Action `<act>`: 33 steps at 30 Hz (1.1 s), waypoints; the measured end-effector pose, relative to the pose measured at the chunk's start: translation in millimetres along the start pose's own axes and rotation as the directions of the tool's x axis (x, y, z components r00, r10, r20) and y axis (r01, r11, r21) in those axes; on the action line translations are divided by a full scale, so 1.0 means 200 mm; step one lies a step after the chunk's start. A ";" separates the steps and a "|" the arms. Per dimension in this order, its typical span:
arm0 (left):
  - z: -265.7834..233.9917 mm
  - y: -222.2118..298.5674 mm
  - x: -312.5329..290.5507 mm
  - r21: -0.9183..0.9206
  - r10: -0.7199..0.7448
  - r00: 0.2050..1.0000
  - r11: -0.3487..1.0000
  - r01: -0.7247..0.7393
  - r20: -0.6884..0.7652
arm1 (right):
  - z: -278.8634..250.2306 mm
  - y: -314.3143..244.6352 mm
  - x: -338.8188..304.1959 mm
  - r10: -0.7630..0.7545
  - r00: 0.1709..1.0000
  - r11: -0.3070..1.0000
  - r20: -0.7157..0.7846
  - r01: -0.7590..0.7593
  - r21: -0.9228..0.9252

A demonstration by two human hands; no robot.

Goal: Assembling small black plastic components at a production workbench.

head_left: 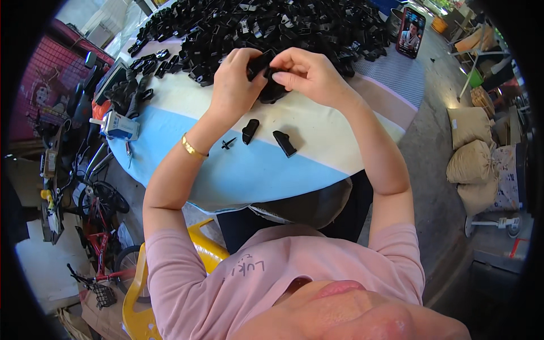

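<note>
Both my hands meet at the near edge of a big heap of black plastic parts (pixel 249 28). My left hand (pixel 235 82), a gold bracelet at its wrist, has its fingers closed around a black plastic part (pixel 259 63). From the other side, my right hand (pixel 310 75) pinches at the same piece with thumb and forefinger. Fingers cover much of it, so its exact shape is hidden. On the cloth in front of me lie two loose black pieces, a curved one (pixel 250 131) and a longer one (pixel 284 144), beside a small cross-shaped black bit (pixel 228 144).
A striped cloth (pixel 226 175) covers the round table. Toward the left edge are a blue-and-white carton (pixel 121 126) and a dark glove (pixel 126 95). A phone (pixel 410 33) stands upright at the far right. Sacks (pixel 471 127) and a red bicycle (pixel 101 246) flank the table.
</note>
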State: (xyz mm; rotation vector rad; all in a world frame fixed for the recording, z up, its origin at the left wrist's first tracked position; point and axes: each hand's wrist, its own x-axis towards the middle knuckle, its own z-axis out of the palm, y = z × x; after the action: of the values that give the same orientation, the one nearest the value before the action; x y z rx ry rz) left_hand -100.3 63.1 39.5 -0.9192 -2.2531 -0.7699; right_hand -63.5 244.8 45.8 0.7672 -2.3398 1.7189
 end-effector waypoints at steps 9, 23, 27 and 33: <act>-0.14 0.03 -0.01 -0.819 -0.287 0.802 0.091 0.567 0.523 | 0.07 -0.04 -0.01 0.032 0.991 0.991 -0.132 -0.015 0.133; -0.07 -0.01 -0.05 -0.851 -0.305 0.823 0.065 0.521 0.480 | 0.13 -0.04 -0.01 0.247 0.951 0.912 -0.184 -0.165 0.376; -0.08 0.03 -0.05 -0.847 -0.330 0.799 0.001 0.532 0.502 | 0.14 -0.02 -0.01 0.249 0.948 0.887 -0.198 -0.141 0.441; -0.08 0.05 -0.05 -0.840 -0.340 0.812 0.101 0.533 0.474 | 0.13 -0.04 -0.01 0.275 0.955 0.816 -0.112 -0.170 0.553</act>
State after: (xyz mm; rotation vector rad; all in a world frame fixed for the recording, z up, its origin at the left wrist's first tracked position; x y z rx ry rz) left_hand -81.3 54.0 45.8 -0.7020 -1.9955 -2.7069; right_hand -53.2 220.6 42.5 0.3653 -1.8861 2.4848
